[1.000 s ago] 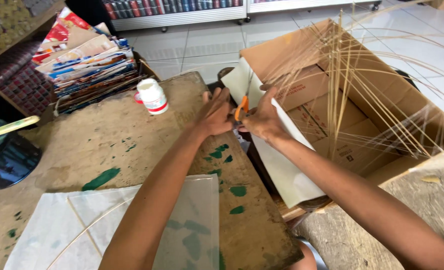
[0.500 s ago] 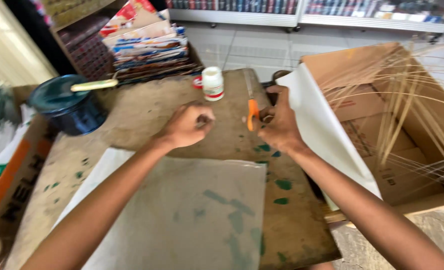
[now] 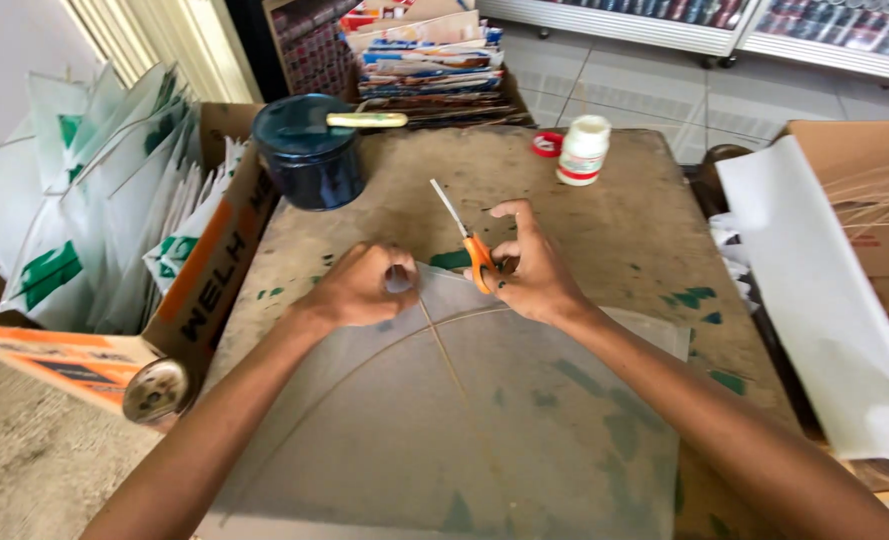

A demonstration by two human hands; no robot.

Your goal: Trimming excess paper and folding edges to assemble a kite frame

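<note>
Gripping orange-handled scissors [image 3: 467, 240], right hand [image 3: 532, 268]; left hand [image 3: 359, 288] pinches translucent paper sheet [image 3: 484, 420].

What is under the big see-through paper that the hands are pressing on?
Through the translucent paper you can see the brown table, its green paint smudges, and thin sticks, one straight and one curved. Whether the sticks lie under or on the paper cannot be told.
</note>
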